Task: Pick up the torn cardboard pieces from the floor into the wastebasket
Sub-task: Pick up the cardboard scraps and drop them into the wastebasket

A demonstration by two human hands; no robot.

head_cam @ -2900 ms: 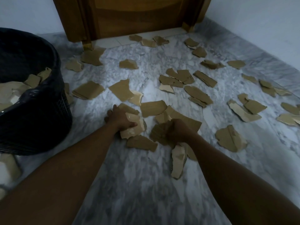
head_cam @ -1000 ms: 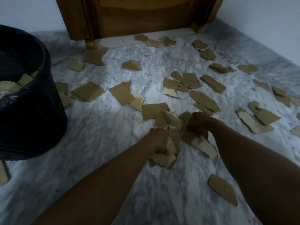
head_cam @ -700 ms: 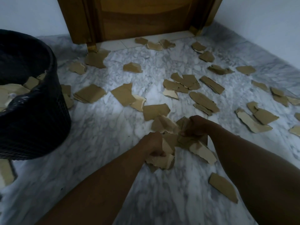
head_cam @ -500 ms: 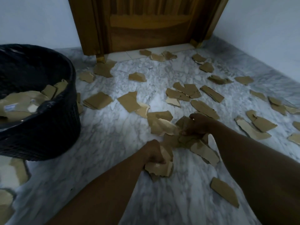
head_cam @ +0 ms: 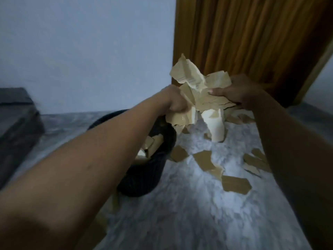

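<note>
Floor (head_cam: 189,213): grey-white marble. It fills the lower view and is blurred near the bottom edge.
Door (head_cam: 252,42): brown wood, upper right, behind the raised hands.
Wastebasket (head_cam: 144,179): black, standing on the floor at centre-left. The left forearm crosses much of its opening. Tan scraps (head_cam: 151,145) already lie inside.
Held bundle (head_cam: 203,98): a crumpled clump of torn cardboard, clear of the floor and pressed between both hands. It appears level with the basket's right rim; I cannot tell whether it is over the opening yet.
Right hand (head_cam: 239,91): fingers curled round the bundle's right side, thumb laid across its front.
Left hand (head_cam: 175,101): fist closed on the bundle's left side; a pale strip hangs below it.
Loose pieces (head_cam: 236,184): several scraps lie on the floor right of the basket, with more near the door.
Progress: partly done, in my judgement. Some cardboard is binned and one load is in transit. The drop and more gathering rounds remain.
Change from half a second ago: both hands were then low on the floor, raking scraps together. The clump is now lifted, and the view has swung left toward the basket.
</note>
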